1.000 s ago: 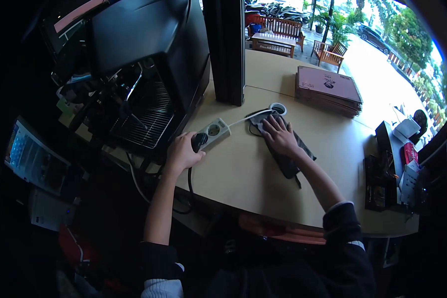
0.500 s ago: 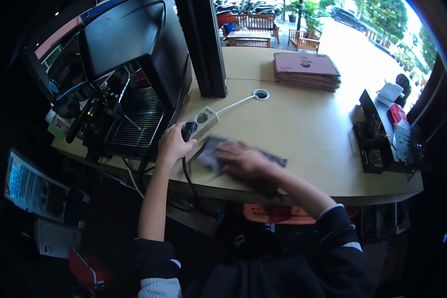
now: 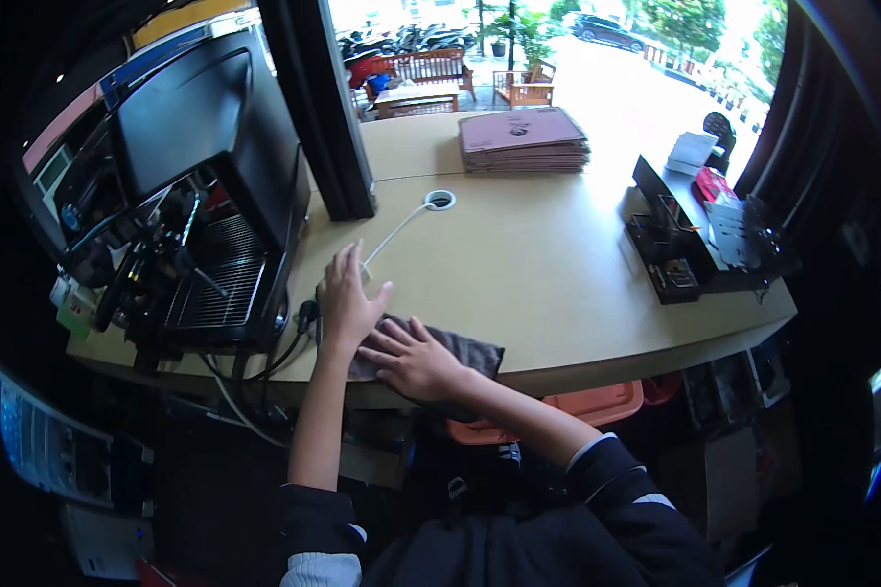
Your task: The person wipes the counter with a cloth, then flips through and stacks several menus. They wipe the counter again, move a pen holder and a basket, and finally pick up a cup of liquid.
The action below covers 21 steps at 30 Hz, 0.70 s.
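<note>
While the right hand (image 3: 411, 358) lies flat with fingers spread on the dark cloth (image 3: 472, 350) at the near edge of the counter (image 3: 558, 264), right of the espresso machine (image 3: 215, 176), the left hand (image 3: 347, 298) rests open, gripping nothing, just beside that machine, over the end of a white cable (image 3: 398, 229).

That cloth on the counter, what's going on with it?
A person presses the right hand flat on a dark grey cloth near the front edge of the beige counter. The left hand, fingers spread, lies beside it by a white cable, next to the black coffee machine. A stack of brown boxes sits farther back.
</note>
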Tool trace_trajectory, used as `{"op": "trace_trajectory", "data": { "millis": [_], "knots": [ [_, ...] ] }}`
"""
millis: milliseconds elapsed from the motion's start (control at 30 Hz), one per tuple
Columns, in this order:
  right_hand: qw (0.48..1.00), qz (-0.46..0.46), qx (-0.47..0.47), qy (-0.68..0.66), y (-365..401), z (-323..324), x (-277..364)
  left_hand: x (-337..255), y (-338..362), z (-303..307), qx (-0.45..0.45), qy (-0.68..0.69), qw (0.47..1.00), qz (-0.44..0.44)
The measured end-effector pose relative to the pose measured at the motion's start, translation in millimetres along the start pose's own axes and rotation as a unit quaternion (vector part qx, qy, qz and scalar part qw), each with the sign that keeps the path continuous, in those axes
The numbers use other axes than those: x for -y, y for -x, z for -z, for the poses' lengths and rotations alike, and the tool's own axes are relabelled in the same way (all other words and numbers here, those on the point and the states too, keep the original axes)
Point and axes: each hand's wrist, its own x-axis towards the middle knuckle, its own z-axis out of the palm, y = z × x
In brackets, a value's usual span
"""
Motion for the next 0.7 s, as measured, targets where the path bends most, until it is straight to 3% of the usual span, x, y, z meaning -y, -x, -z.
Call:
{"op": "trace_trajectory", "data": {
  "millis": [100,167,267,333,400,467,533,567,600,667,700],
  "knots": [
    [0.999,-0.004,0.013,-0.052,31.8,24.6,-35.0,-27.9,2.7,-12.8,0.013,0.07,0.997,-0.041],
    [0.995,-0.096,0.023,-0.022,70.3,65.4,-83.7,-27.2,13.2,-21.5,0.028,0.125,0.99,-0.053],
    [0.925,-0.378,-0.02,0.038,134.5,105.2,-181.7,-22.4,33.3,-27.4,0.066,0.161,0.985,-0.006],
    [0.826,-0.544,-0.005,0.148,141.6,112.7,-224.8,-26.9,35.5,-27.7,0.07,0.166,0.984,0.003],
    [0.809,-0.561,0.043,0.17,112.6,89.7,-231.6,-32.4,29.5,-33.1,0.072,0.17,0.983,0.009],
    [0.943,-0.297,0.036,0.148,81.4,44.2,-206.6,-38.2,17.4,-43.1,0.089,0.15,0.984,-0.026],
    [0.996,-0.069,0.061,0.006,49.7,52.3,-149.0,-42.8,5.1,-49.9,0.111,0.153,0.982,-0.03],
    [1.0,-0.008,0.028,-0.008,43.4,50.6,-143.6,-43.6,-0.2,-52.2,0.111,0.146,0.983,-0.021],
    [1.0,-0.005,0.023,-0.01,35.3,53.9,-162.0,-42.9,-3.0,-53.7,0.115,0.139,0.984,-0.009],
    [0.991,-0.105,0.016,-0.084,21.4,64.9,-220.4,-34.1,-3.0,-66.0,0.148,0.11,0.983,-0.012],
    [0.982,-0.191,0.009,0.001,10.8,66.5,-248.1,-29.4,-2.3,-71.1,0.182,0.085,0.98,-0.014]
  ]
}}
